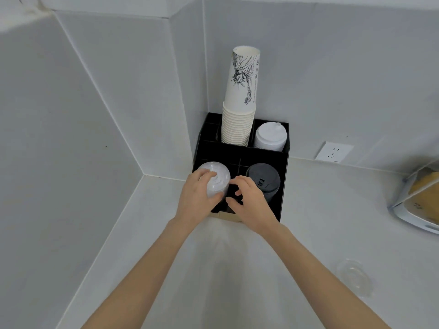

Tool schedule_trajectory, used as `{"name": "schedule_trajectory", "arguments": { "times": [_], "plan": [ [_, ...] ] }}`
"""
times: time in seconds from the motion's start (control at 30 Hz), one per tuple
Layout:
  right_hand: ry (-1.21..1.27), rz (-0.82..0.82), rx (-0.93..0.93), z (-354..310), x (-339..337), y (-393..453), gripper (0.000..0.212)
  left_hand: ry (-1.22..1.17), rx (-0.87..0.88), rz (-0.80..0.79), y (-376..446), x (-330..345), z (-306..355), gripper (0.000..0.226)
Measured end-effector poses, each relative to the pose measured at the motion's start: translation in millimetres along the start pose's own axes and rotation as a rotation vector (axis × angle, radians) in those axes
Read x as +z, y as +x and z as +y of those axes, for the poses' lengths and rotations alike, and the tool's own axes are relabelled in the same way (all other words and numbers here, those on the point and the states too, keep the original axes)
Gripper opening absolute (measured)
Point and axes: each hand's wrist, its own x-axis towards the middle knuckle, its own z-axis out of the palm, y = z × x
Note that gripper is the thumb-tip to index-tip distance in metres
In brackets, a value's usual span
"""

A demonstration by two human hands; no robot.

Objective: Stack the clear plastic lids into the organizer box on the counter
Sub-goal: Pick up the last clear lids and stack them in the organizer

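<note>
A black organizer box (240,154) stands in the counter's corner. A stack of clear plastic lids (217,178) fills its front left compartment. My left hand (198,194) wraps the stack's near side, thumb and fingers on it. Just right of the stack, my right hand (249,203) hovers over the box's front edge, its fingers curled and apart, holding nothing. Several loose clear lids (355,276) lie on the counter at the lower right.
The box's other compartments hold black lids (264,180) at front right, white lids (270,137) at back right and a tall stack of paper cups (240,108) at back left. A wall socket (335,151) and a clear container (418,200) are on the right.
</note>
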Motion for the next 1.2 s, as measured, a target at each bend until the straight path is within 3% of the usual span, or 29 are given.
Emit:
{"name": "schedule_trajectory", "arguments": {
  "times": [0.37,0.67,0.93,1.2],
  "plan": [
    [-0.068,0.265,0.064,39.0,-77.8,-69.8,0.033,-0.145,0.140,-0.152,-33.4,43.7,79.9,0.039],
    [-0.083,0.321,0.251,100.6,-123.4,-150.6,0.032,-0.181,0.167,-0.297,-63.3,109.1,130.4,0.025],
    [-0.136,0.236,0.416,172.4,-139.0,-211.0,0.026,-0.124,0.121,-0.466,-103.7,183.3,149.8,0.023],
    [-0.273,0.038,0.485,211.7,-132.4,-236.2,0.057,0.021,0.088,-0.579,-127.8,234.8,155.2,0.053]
  ]
}}
